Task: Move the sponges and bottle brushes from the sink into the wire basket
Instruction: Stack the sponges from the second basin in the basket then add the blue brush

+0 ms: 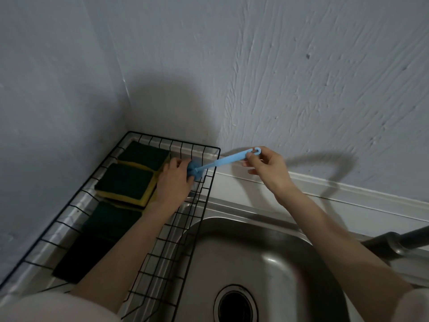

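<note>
Beside the sink point(267, 252), sponges point(126, 182) fill the basket point(162, 263); left hand point(175, 180) grips the brush point(222, 160) head, right hand point(267, 168) pinches its handle.

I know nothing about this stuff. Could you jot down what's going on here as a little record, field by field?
place: corner of a kitchen counter by a steel sink
wire basket: black, left of the sink basin
sponges: four, green tops, in a row inside the basket
bottle brush: blue, held across the basket's far right corner
left hand: holds the brush's head
right hand: pinches the handle near its loop end
sink basin: only the drain shows
faucet: dark, at right edge
</note>
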Demonstrator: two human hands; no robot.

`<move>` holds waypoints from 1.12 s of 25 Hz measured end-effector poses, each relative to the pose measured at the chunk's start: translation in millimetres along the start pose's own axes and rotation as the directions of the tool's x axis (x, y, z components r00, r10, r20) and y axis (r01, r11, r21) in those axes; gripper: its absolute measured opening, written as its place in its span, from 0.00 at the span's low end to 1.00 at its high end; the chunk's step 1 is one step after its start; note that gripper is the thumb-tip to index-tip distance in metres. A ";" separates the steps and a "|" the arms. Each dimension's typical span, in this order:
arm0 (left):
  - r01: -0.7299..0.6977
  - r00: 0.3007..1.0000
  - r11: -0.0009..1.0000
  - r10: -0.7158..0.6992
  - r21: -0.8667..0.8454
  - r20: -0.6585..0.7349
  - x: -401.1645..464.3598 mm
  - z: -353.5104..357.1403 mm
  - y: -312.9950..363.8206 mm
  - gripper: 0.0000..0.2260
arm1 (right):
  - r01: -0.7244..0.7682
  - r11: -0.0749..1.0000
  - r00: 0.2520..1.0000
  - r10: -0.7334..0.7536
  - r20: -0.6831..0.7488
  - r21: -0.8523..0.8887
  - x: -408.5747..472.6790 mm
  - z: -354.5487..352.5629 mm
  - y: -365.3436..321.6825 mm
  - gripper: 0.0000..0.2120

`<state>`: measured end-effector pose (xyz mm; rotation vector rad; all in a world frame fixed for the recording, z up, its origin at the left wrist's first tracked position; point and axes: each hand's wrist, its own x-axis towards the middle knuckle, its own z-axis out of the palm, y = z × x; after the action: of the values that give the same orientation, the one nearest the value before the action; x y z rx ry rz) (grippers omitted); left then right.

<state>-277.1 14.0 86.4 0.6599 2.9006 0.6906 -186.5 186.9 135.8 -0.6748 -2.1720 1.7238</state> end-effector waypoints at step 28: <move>-0.310 0.945 0.950 0.305 0.035 0.118 -204.0 -68.0 70.9 0.14 | 0.046 0.761 0.957 0.153 0.248 -0.647 -204.0 -40.4 -9.4 0.15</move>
<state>-77.5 -44.4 176.0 1.1371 2.7488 0.5845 5.1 112.1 167.7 -0.6655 -3.0283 1.0963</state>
